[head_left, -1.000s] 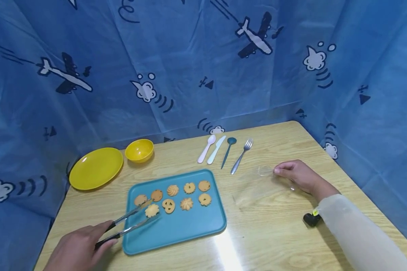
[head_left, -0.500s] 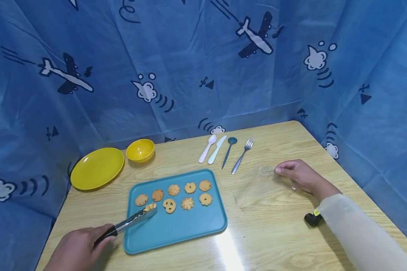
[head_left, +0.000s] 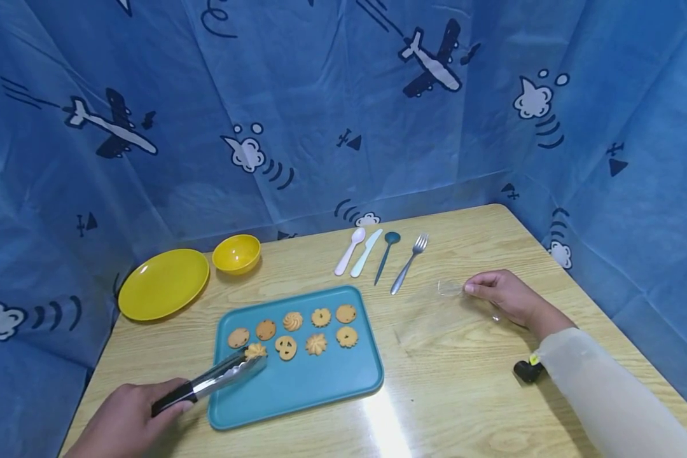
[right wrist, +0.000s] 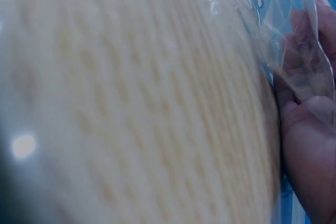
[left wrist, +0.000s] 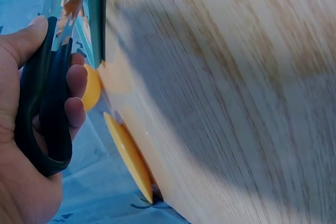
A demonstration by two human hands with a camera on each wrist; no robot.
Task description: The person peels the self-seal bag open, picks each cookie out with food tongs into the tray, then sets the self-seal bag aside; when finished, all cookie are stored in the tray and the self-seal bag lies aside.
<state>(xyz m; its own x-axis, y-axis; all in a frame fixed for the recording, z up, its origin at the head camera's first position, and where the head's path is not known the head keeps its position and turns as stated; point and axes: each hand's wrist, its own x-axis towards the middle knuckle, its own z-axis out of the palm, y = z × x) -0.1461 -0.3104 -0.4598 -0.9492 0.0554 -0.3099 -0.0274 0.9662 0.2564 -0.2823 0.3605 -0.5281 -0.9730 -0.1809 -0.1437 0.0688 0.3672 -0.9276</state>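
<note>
My left hand [head_left: 123, 413] grips metal tongs [head_left: 217, 376] with black handles, over the near left of a teal tray [head_left: 298, 394]. Between the tong tips sits a ridged cookie [head_left: 256, 350], tilted a little. Several more cookies [head_left: 316, 344] lie in two rows on the tray. In the left wrist view, thumb and fingers wrap the black handles [left wrist: 52, 93]. On the right, my right hand [head_left: 506, 298] pinches the edge of a clear plastic bag [head_left: 426, 321] spread towards the tray. Up close in the right wrist view, the bag's film [right wrist: 278, 19] crosses in front of the fingers.
A yellow plate [head_left: 163, 286] and yellow bowl [head_left: 236, 256] stand at the back left. Behind the tray lie a pink spoon [head_left: 349, 252], a pale knife [head_left: 366, 254], a dark teal spoon [head_left: 384, 257] and a metal fork [head_left: 409, 266]. Blue curtain [head_left: 320, 95] encloses the table.
The tongs, spread around the cookie a second ago, have closed on it and turned. The cookie tipped on edge, then came back flatter. The right hand and bag have barely moved.
</note>
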